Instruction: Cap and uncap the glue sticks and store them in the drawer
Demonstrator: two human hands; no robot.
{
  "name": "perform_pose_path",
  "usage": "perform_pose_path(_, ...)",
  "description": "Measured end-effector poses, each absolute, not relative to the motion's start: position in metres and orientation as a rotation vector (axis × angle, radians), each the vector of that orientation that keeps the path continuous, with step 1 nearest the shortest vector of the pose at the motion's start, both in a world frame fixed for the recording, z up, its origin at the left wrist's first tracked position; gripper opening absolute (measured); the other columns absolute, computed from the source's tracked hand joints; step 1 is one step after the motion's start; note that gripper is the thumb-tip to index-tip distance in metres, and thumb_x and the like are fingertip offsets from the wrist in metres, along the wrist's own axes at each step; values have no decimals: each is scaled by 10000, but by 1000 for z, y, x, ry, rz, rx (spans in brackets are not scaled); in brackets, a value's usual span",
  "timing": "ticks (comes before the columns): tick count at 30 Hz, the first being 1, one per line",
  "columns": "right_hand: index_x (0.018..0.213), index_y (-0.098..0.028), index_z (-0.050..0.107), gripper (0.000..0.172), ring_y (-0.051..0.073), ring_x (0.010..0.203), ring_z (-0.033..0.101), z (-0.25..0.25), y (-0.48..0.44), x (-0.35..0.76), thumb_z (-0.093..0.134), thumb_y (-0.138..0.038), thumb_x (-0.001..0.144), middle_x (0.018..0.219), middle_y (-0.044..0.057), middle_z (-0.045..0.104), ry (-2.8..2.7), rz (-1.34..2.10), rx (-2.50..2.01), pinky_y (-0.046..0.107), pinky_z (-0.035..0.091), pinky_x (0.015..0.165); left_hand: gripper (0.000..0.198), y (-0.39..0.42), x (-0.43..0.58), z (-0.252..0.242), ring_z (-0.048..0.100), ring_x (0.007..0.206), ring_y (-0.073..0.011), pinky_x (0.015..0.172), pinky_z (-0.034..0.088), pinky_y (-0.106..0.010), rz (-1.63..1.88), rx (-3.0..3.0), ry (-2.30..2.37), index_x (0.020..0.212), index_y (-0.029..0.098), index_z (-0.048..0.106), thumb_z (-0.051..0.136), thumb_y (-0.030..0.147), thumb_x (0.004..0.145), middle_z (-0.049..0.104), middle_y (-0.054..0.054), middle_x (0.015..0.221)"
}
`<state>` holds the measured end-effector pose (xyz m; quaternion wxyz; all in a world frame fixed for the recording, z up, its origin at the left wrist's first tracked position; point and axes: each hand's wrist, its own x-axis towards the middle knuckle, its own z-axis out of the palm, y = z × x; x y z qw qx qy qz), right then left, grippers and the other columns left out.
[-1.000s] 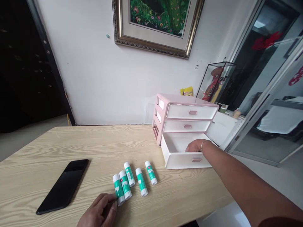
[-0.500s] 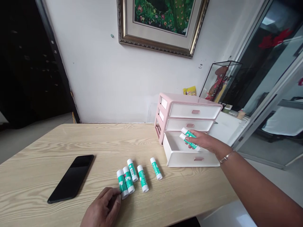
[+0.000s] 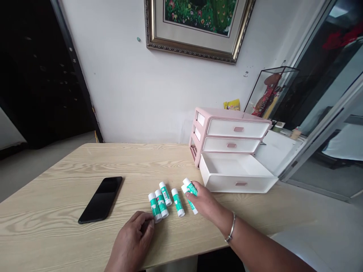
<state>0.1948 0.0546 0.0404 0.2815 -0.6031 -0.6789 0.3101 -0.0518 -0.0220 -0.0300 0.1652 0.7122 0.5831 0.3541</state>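
Observation:
My right hand (image 3: 202,200) is closed around green-and-white glue sticks (image 3: 189,185) at the right end of the row. Two white caps poke out past its fingers, and a lower white end shows beneath; the hand hides how many sticks are there. My left hand (image 3: 133,238) rests curled on the table, its fingertips against the lower end of the leftmost glue stick (image 3: 154,207). Close beside that one lie a second glue stick (image 3: 161,204) and a third (image 3: 165,193). Another glue stick (image 3: 178,203) lies between them and my right hand.
A pink-and-white drawer unit (image 3: 234,113) stands at the back right, its bottom drawer (image 3: 241,185) pulled out over the table. On the left lies a black phone (image 3: 100,200). The wooden table (image 3: 136,158) meets the wall below a framed picture (image 3: 193,49).
My right hand has moved left and down, from above the open drawer to the rightmost glue stick on the table, carrying glue sticks. My left hand stays by the leftmost stick; the view shifts slightly.

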Motion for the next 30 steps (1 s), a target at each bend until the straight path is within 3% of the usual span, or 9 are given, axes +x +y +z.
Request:
perform_pose_path(8,1229,-175,614,300,244,1036,662,24,45,170,504,-219,953,1109,104,716,-2072,347,-1724,314,444,858,242,-26,-52,-28,699,815,-165,708,540,-239,1043,2035,1620,942,269,712,492,368,965,715,-13,944)
perform_pose_path(13,1283,-195,583,329,247,1046,649,10,45,168,484,-230,971,1100,90,709,-2077,156,-1763,330,449,897,242,-25,-53,-29,701,809,-165,708,541,-236,1048,2072,1582,933,267,713,494,364,966,717,-16,929)
perform_pose_path(17,1367,-196,530,415,255,1054,632,9,41,168,503,-228,953,1157,107,674,-2076,67,-1788,345,468,887,239,-25,-53,-27,707,768,-161,688,548,-229,1081,2080,1574,910,259,715,508,371,952,724,-15,906)
perform_pose_path(22,1308,-230,583,371,282,1080,615,5,32,178,496,-235,947,1195,109,657,-2108,124,-1705,412,487,922,243,-25,-52,-24,713,741,-169,666,559,-228,1107,2093,1579,884,251,721,519,377,934,734,-22,871)
perform_pose_path(27,1388,-302,525,423,290,1345,456,-12,22,217,477,-298,968,1415,85,546,-1922,127,-1534,482,352,1141,241,-24,-55,-30,721,765,-170,670,567,-223,1080,2112,1584,910,258,729,522,378,937,742,-22,889)
perform_pose_path(30,1464,-288,431,532,326,1416,354,-21,25,255,513,-374,945,1477,119,473,-1674,33,-1621,537,300,1169,237,-23,-57,-33,723,780,-165,676,567,-215,1061,2136,1577,919,265,728,524,382,942,740,-15,896)
